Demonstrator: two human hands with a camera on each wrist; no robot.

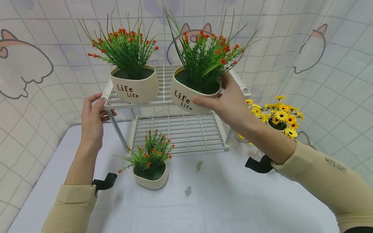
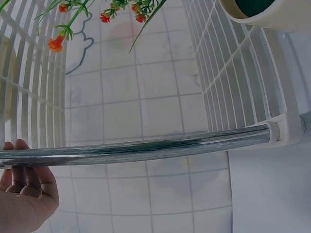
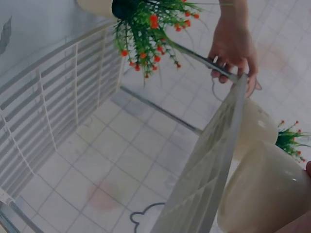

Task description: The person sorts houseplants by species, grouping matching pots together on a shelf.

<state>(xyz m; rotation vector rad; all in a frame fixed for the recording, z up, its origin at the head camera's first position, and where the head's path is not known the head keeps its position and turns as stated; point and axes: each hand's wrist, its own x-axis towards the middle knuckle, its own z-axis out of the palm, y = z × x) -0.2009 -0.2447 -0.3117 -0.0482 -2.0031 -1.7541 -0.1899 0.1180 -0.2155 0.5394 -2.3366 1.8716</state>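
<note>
My right hand (image 1: 230, 103) grips a cream flowerpot (image 1: 195, 92) marked "Life", the thumb across its front and the fingers behind its right side. Red flowers and long grass blades rise from this pot, which tilts slightly at the upper shelf's front edge. To its left, a matching flowerpot (image 1: 135, 85) sits on the upper shelf. My left hand (image 1: 93, 116) holds the front left corner of the white two-tier rack (image 1: 166, 81). In the left wrist view its fingers (image 2: 31, 182) curl about the metal post (image 2: 146, 151).
A third red-flowered pot (image 1: 151, 178) stands on the white tablecloth (image 1: 218, 191) before the lower shelf (image 1: 180, 132). Yellow flowers (image 1: 281, 116) stand right of the rack, partly behind my right forearm. A tile-patterned curtain (image 1: 276, 42) hangs behind.
</note>
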